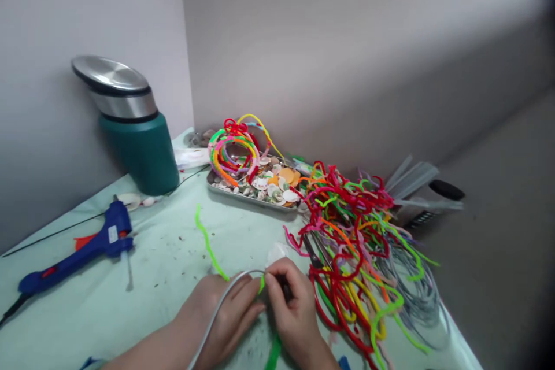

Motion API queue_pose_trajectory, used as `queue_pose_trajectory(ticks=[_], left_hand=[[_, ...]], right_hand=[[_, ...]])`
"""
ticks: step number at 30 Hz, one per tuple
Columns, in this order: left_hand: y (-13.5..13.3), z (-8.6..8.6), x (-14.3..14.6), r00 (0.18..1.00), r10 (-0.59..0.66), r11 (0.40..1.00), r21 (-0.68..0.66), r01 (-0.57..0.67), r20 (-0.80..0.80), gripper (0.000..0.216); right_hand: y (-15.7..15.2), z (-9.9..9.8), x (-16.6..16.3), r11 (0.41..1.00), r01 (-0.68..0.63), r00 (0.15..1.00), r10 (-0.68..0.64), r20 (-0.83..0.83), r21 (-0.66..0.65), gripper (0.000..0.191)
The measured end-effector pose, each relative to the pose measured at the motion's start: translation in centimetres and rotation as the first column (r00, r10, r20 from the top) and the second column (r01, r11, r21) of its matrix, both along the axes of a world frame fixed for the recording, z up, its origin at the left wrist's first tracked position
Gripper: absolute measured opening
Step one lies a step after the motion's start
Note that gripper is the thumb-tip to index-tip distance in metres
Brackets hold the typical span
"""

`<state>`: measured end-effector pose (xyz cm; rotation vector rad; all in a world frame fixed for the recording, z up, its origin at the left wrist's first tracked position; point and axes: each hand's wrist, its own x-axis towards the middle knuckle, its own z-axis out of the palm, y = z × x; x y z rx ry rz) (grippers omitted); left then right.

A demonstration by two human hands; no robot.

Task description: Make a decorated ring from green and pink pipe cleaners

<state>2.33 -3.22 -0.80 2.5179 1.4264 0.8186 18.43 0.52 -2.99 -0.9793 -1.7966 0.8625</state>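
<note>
A blue glue gun (104,237) lay leftmost on the table (165,266). The left hand (228,315) had its fingers closed around a green pipe cleaner (205,235); the right hand (295,306) pinched a grey wire (221,304), near tangled, colourful stems (358,243).

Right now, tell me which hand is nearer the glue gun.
Left. The left hand is apart from the glue gun, on its right; the right hand is farther right.

Left hand (225,309) back upward, right hand (295,306) close beside, fingers (275,295) pinched
</note>
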Motion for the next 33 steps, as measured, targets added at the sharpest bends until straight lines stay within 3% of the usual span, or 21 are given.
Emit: queue_pose_trajectory(ticks=[4,9,15,22,28,33], left_hand=[[-0.1,0.1,0.1,0.982,-0.003,0.991,0.131,0.028,-0.19,0.024],[-0.6,-0.3,-0.3,0.935,0.117,0.98,0.194,-0.052,-0.335,0.025],[-0.8,-0.2,-0.4,0.936,0.229,0.948,0.281,-0.152,-0.266,0.023],[-2.8,0.8,0.6,0.951,0.147,0.962,0.263,-0.073,-0.273,0.028],[-4.8,2.2,3.1,0.944,0.214,0.962,0.222,-0.16,-0.25,0.03],[-4.9,1.5,3.8,0.977,0.152,0.953,0.283,-0.105,-0.152,0.031]], right_hand=[[0.1,-0.5,0.0,0.998,0.046,0.999,-0.047,-0.027,-0.051,0.009],[0.4,-0.2,-0.7,0.996,0.033,0.998,-0.037,-0.049,-0.078,0.013],[-0.3,0.8,-1.1,0.999,0.015,0.998,-0.017,-0.063,-0.037,0.014],[-2.5,0.3,-0.4,0.998,0.066,0.991,-0.062,-0.117,0.026,0.014],[-3.8,0.0,0.5,0.992,0.121,0.978,-0.115,-0.171,0.025,0.015],[-4.3,-0.3,1.6,0.985,0.172,0.964,-0.167,-0.205,0.008,0.016]])
